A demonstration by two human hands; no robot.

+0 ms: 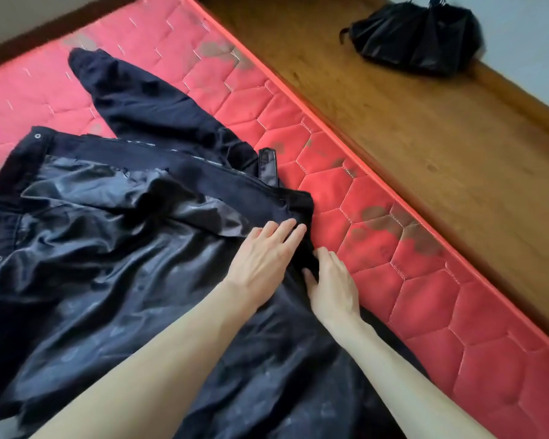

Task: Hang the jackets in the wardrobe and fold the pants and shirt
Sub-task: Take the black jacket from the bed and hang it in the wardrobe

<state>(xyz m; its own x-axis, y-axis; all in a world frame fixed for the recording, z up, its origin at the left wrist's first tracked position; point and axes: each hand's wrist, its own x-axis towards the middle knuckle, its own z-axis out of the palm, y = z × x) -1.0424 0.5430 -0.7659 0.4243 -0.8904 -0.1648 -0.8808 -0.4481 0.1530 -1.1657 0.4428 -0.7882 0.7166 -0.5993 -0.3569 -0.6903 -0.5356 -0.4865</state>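
Observation:
A black jacket (114,236) lies spread open on the red quilted mattress (409,280), its shiny lining facing up and one sleeve (146,103) stretched toward the far left. My left hand (263,258) lies flat with straight fingers on the jacket's front edge, near its collar corner. Just to its right, my right hand (330,283) rests on the jacket's edge where it meets the mattress, fingers extended and the thumb against the dark fabric. Neither hand visibly grips the cloth.
The wooden bed frame (409,122) runs along the mattress's right side. A black folded umbrella (415,36) lies on it at the top right. A pale wall or floor shows beyond.

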